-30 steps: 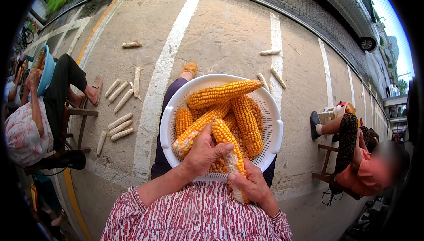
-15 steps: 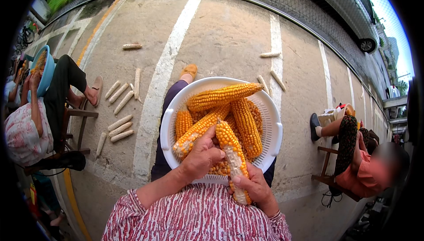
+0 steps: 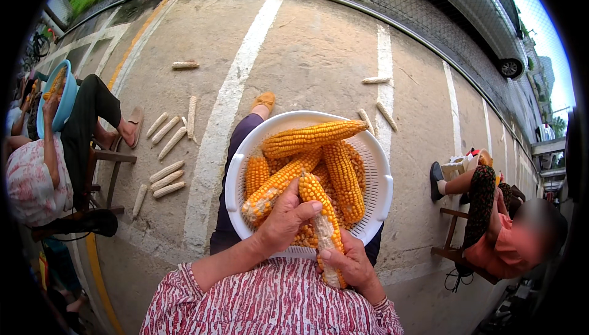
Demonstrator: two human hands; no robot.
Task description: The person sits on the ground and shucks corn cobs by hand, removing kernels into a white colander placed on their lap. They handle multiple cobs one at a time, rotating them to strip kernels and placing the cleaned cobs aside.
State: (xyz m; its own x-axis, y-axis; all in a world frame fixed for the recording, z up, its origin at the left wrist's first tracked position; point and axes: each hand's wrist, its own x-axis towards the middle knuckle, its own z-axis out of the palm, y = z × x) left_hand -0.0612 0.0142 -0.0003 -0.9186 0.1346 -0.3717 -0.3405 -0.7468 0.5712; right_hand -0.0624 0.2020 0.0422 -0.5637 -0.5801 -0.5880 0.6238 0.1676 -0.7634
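On my lap rests a white plastic basket (image 3: 386,195) with slotted sides, holding yellow ears of corn and loose kernels (image 3: 305,235). One ear (image 3: 315,139) lies across its far side; another (image 3: 343,181) slants down at the right. Over the near rim, both my hands grip a partly shelled corn cob (image 3: 326,229), whose pale core shows along one side. My left hand (image 3: 283,219) is closed round its upper part, thumb pressed on the kernels. Lower down, my right hand (image 3: 351,262) wraps the nearly bare end. Some fingers are hidden behind the cob.
Bare cobs (image 3: 167,175) lie on the concrete at left, and a few more (image 3: 386,116) at right. A seated person with a blue basin (image 3: 66,105) is at far left; another person (image 3: 497,237) sits at right. Beyond a mesh fence stands a silver car (image 3: 472,13).
My left thumb has moved right, from beside the cob onto its kernels. Both hands keep hold of the cob, and the basket has shifted very slightly in view.
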